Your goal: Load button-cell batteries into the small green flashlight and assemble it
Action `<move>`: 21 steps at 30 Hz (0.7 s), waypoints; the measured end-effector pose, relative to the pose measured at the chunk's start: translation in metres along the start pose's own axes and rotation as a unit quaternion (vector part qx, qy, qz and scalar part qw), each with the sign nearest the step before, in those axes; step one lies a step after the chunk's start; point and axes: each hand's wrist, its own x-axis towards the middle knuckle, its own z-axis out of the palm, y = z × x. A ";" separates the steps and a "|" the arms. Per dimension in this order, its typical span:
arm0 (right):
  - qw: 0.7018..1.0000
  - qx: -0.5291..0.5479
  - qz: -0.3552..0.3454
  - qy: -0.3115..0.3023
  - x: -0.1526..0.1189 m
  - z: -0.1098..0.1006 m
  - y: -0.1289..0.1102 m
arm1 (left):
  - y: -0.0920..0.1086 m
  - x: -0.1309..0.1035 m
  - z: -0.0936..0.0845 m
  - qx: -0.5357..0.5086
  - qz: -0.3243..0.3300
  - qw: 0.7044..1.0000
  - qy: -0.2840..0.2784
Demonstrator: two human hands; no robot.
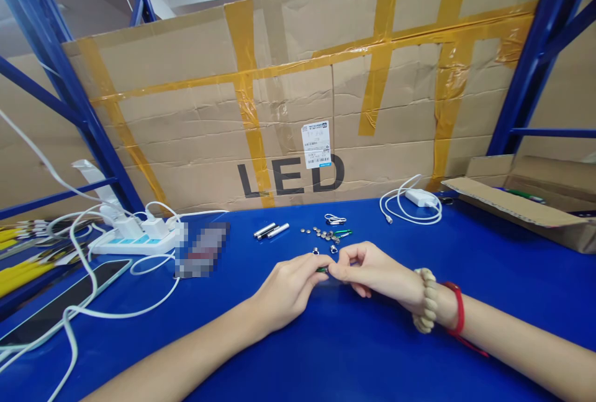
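My left hand (pixel 291 287) is closed on a small green part (pixel 321 269), of which only a bit shows between the fingers. Touching or nearly touching it, my right hand (pixel 365 268) pinches at the same spot; whatever its fingertips hold is hidden. Just beyond the hands lie two small metal clips (pixel 333 249), several round coin-like metal pieces (pixel 325 235) and thin green pieces (pixel 343 233). Silver tubes (pixel 278 230) rest to the left of these. A small white looped cord (pixel 335 219) is behind them.
The blue table (pixel 223 340) carries a white power strip (pixel 139 242), loose white cables, a phone (pixel 65 302) and a blurred packet (pixel 203 250) at left. A white adapter (pixel 420 198) and an open cardboard box (pixel 521 206) stand at right. Taped cardboard (pixel 195 141) closes the back.
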 end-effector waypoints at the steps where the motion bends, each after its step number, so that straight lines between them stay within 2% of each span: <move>1: 1.000 -0.017 -0.015 0.016 0.000 -0.001 -0.001 | 0.000 0.000 0.000 0.001 -0.008 1.000 0.002; 5: 0.979 -0.138 -0.107 0.105 -0.002 -0.004 -0.004 | 0.001 0.002 -0.001 0.005 -0.022 1.000 0.006; 8: 0.933 -0.225 -0.236 0.154 -0.005 -0.007 -0.005 | 0.001 0.002 -0.001 0.005 -0.033 0.999 0.010; 11: 0.883 -0.292 -0.327 0.169 -0.007 -0.009 -0.003 | 0.001 0.002 -0.001 0.006 -0.052 0.999 0.009; 15: 0.843 -0.351 -0.366 0.177 -0.007 -0.012 0.003 | 0.003 0.002 -0.002 0.014 -0.064 0.998 -0.003; 21: 0.833 -0.360 -0.383 0.171 -0.007 -0.013 0.003 | 0.002 0.003 -0.002 0.025 -0.062 0.998 -0.012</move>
